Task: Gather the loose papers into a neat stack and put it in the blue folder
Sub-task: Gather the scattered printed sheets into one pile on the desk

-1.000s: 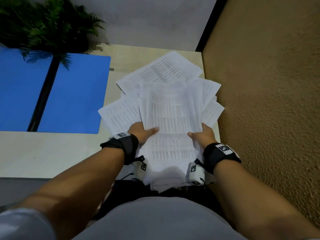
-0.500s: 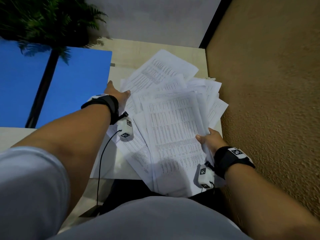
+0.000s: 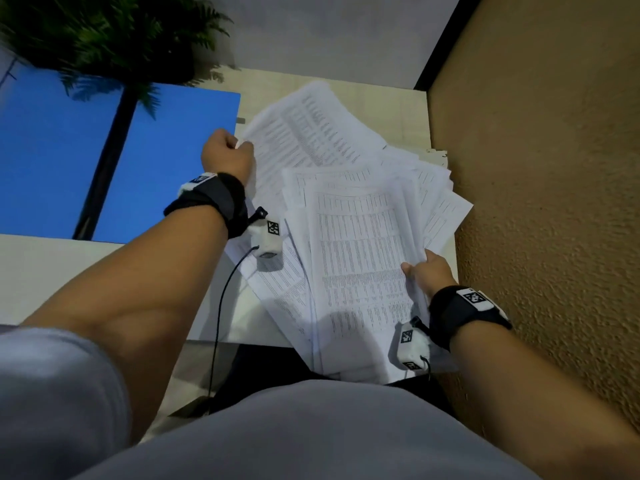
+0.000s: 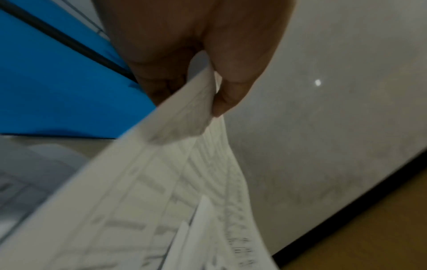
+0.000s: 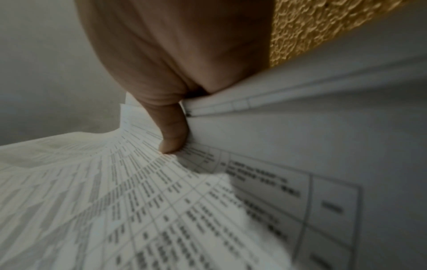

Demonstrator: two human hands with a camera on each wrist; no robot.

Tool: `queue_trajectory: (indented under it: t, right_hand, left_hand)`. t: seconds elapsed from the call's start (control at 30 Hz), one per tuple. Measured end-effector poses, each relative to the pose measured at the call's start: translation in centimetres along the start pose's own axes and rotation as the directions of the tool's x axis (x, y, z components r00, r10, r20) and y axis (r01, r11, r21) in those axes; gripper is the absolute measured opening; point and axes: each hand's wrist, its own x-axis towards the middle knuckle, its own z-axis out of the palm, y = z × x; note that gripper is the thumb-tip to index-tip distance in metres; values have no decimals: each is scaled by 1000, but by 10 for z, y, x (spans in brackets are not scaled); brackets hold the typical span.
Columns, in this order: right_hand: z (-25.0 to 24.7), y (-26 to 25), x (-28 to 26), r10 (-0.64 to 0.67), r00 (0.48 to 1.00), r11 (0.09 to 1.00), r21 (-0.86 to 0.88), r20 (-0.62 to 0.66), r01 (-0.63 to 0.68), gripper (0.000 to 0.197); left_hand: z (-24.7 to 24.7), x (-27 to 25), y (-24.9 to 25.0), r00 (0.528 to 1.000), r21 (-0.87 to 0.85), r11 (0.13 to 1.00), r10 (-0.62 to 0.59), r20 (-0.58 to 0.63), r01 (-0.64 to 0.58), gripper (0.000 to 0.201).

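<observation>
Papers: we see a loose, fanned pile of white printed sheets covered in small table text [image 3: 360, 258] lying on the pale beige tabletop [image 3: 52, 271], to the right of the folder; the near ends of the sheets hang over the table's front edge.
Folder: the flat blue folder [image 3: 166, 161] lies open on the same tabletop, left of the pile and apart from it — no sheet lies on it.
Left hand: our left hand [image 3: 227, 157] is at the pile's far left corner, just beside the folder's right edge, fingers curled.
Left grip: in the left wrist view the thumb and fingers [image 4: 233, 76] pinch the edge of a few sheets, which bend away below the hand.
Right hand: our right hand [image 3: 431, 275] holds the right edge of the pile, on the side away from the folder and next to the textured ochre wall [image 3: 554, 202].
Right grip: in the right wrist view the thumb [image 5: 172, 131] presses down on top of the printed sheets while the rest of the hand goes under them — a clamp on that edge; the fingers underneath are hidden.
Wrist gear: black straps with small white tagged camera blocks [image 3: 266, 239] sit on both wrists, a thin black cable running from the left one.
Plant: a dark green fern-like plant [image 3: 114, 39] hangs over the folder's far edge, its dark stem crossing the blue.
</observation>
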Motion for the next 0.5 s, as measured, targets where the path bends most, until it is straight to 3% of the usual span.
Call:
queue_trajectory:
  t: [0.07,0.13,0.27,0.4,0.43,0.5]
  right_hand:
    - [1,0,-1,19,1000,999,30,-11,-19,34]
    - [1,0,-2,37,999,998,53,-4,-36,37]
    - [4,2,-6,81,997,988,129,9,-81,44]
    - [9,4,-8,124,992,964,236,17,-125,51]
    - [9,3,-9,127,992,961,246,18,-128,52]
    - [7,4,-8,127,992,960,252,13,-126,53]
  left_hand:
    - [-15,-19,-3,993,-70,990,-120,4,120,32]
    - [-24,-46,-19,966,-108,962,-243,89,252,33]
    - [-33,-96,-53,902,67,928,-372,219,367,57]
    - [-26,-127,-87,729,275,847,-531,432,455,73]
    - [-25,-132,-88,716,248,844,-535,448,475,76]
    - [-20,-138,-88,766,118,847,-521,377,518,73]
